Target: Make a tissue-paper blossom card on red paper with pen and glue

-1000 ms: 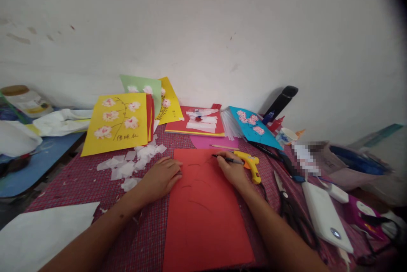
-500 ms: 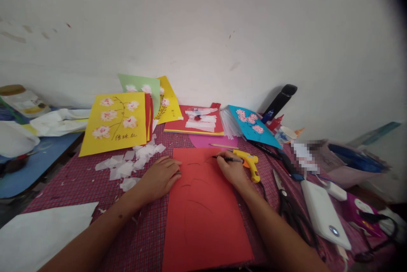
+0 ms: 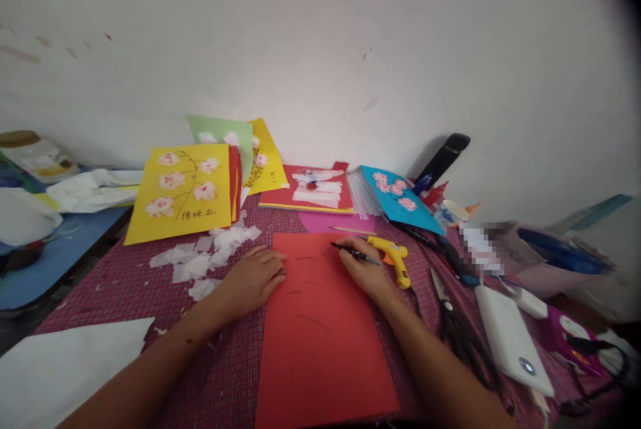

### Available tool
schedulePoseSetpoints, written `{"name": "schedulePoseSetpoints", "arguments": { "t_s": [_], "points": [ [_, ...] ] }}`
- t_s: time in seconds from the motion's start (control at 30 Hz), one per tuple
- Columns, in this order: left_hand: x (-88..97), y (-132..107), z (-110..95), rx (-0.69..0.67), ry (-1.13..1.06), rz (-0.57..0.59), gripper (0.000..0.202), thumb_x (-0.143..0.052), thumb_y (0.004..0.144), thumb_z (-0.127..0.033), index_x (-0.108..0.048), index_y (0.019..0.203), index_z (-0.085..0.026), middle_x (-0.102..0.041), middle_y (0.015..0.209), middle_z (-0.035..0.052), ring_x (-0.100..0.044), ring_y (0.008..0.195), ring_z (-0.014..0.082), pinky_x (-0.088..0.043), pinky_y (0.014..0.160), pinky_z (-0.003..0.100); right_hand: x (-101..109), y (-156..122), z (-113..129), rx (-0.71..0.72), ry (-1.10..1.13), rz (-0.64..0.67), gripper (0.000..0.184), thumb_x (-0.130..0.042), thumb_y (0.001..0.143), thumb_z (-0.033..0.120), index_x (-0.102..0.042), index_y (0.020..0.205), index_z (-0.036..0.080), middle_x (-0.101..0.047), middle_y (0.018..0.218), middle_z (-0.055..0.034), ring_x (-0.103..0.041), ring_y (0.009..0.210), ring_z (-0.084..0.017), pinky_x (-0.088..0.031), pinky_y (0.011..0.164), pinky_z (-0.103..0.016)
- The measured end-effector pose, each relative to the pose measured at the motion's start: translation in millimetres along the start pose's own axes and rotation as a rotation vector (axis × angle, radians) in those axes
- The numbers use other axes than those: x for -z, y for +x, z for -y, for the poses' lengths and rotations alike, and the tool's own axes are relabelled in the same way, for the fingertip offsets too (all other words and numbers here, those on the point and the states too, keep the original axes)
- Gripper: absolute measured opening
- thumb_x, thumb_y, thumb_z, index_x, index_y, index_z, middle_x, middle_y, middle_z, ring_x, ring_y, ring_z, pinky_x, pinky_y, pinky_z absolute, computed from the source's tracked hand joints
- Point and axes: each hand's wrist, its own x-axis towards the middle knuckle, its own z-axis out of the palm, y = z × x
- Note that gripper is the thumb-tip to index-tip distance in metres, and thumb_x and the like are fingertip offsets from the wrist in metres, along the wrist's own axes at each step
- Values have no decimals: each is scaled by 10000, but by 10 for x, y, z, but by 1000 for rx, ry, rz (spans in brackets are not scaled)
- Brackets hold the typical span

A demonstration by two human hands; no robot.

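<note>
A sheet of red paper [image 3: 325, 362] lies in front of me, bearing several thin dark curved strokes. My right hand [image 3: 364, 265] grips a black pen [image 3: 353, 252] over the sheet's upper right, its tip close to a stroke there; contact with the paper cannot be made out. At the upper left edge of the sheet rests my left hand [image 3: 258, 278], lying flat with fingers extended onto the paper and nothing visible in it. Beside the right hand is a yellow glue gun [image 3: 398, 262].
White paper scraps [image 3: 200, 258] are scattered left. Yellow, green and blue flower cards stand or lie at the back, including a yellow card [image 3: 185, 195] and a blue card [image 3: 395, 198]. Scissors [image 3: 461, 335] and a white power bank [image 3: 513, 342] are at right.
The pen has tilted in my right hand, its tip shifting slightly up and left. My left hand and the red paper have stayed in place.
</note>
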Motion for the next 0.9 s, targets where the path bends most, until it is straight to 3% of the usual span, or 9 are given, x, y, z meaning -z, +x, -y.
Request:
{"name": "schedulePoseSetpoints", "arguments": {
  "t_s": [0.2, 0.47, 0.9],
  "points": [
    [1, -4, 2, 9, -7, -2, 171, -506, 1000, -272, -636, 1079, -195, -682, 1224, 71, -606, 1162, 241, -396, 1105, 495, -5, 12, 25, -66, -32, -9, 206, -548, 816, 328, -727, 779, 232, -748, 765, -39, -668, 710, -224, -527, 662, -336],
    [-18, -12, 9, 2, -29, -35, 182, -488, 999, -270, -646, 1062, -206, -686, 1214, 70, -608, 1163, 237, -395, 1113, 492, -13, 11, -15, -45, -58, 31, 228, -531, 829, 325, -739, 806, 235, -761, 822, -50, -684, 767, -234, -534, 711, -352],
    [3, -3, -6, 6, -13, -11, 159, -507, 995, -259, -645, 1051, -204, -686, 1222, 66, -604, 1172, 234, -396, 1120, 485, 2, 27, -14, -64, -55, -55, 235, -533, 842, 352, -717, 788, 216, -728, 767, -47, -655, 708, -223, -520, 669, -331]
  ]
}}
